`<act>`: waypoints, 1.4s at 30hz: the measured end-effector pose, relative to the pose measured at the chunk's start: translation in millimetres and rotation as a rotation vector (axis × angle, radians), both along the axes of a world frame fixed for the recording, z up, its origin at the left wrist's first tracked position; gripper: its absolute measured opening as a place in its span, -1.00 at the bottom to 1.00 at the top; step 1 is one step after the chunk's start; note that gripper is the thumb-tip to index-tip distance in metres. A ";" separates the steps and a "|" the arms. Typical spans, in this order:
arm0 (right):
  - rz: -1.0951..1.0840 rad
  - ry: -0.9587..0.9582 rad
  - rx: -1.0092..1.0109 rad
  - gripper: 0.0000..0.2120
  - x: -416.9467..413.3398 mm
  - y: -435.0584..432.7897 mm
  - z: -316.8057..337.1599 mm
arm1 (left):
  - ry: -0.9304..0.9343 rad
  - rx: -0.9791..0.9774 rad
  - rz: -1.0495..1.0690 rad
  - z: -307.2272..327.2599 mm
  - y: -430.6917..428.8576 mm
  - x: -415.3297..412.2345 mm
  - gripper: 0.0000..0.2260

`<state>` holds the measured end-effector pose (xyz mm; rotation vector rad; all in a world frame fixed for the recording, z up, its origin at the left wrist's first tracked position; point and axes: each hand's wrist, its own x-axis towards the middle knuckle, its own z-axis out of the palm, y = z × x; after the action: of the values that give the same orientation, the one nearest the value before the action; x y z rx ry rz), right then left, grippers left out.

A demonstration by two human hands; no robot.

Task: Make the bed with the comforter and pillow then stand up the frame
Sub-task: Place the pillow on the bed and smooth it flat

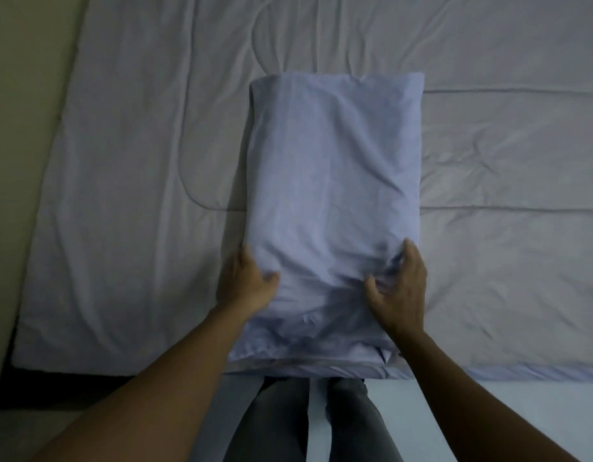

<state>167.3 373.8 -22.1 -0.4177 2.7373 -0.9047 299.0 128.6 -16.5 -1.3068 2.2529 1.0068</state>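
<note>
Beige wall or panel (pixel 18 128), far out at 9 o'clock, plain and dim; it runs down to a dark strip at 7 o'clock, and what that strip is cannot be told. Next, comforter (pixel 138 161): pale grey, quilted, spread flat across nearly the whole width, lightly creased, one rounded stitched seam curving in toward the centre. It looks already laid out, so the bedding part of the task seems largely done. Left hand (pixel 245 281): at the pillow's 7 o'clock corner, thumb on top and fingers tucked round the side, holding the edge firmly, apparently to steady or shift that side. Pillow (pixel 335 195): dead centre, lying on top of the comforter, long axis running 12 to 6 o'clock, near end at the bed's edge. Pillowcase (pixel 388 356): lavender-blue, holding the pillow within; the folded layers at 5 o'clock suggest the open mouth faces the person, though the inside is hidden. Legs in grey trousers (pixel 288 421): at 6 o'clock, close against the bed. Right hand (pixel 402 288): at the pillow's 5 o'clock corner, fingers curved and spread, thumb drawn in, fabric bunched between them; it holds a gather of the pillow. Two hands on the near corners would suit squaring or sliding it into place. Sheet edge (pixel 522 373): bluish strip showing under the comforter at 4 o'clock. Frame: not in view, so that step appears to remain.
</note>
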 end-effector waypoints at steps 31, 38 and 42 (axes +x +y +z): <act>0.153 0.422 0.123 -0.38 -113.3 -94.9 -18.0 | 0.285 -0.612 -0.279 -38.7 -30.4 -133.8 -0.38; 0.395 0.402 0.481 -0.36 -149.2 -104.7 -53.3 | 0.248 -0.609 -0.555 -81.6 -63.5 -145.4 -0.42; 0.056 0.338 0.399 -0.35 -164.4 -116.5 -40.5 | 0.269 -0.627 -0.299 -60.8 -57.3 -173.5 -0.39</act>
<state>2.8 257.4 -62.5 -0.6086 3.0882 -0.2753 125.5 71.3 -77.4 -1.0254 3.0114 0.3935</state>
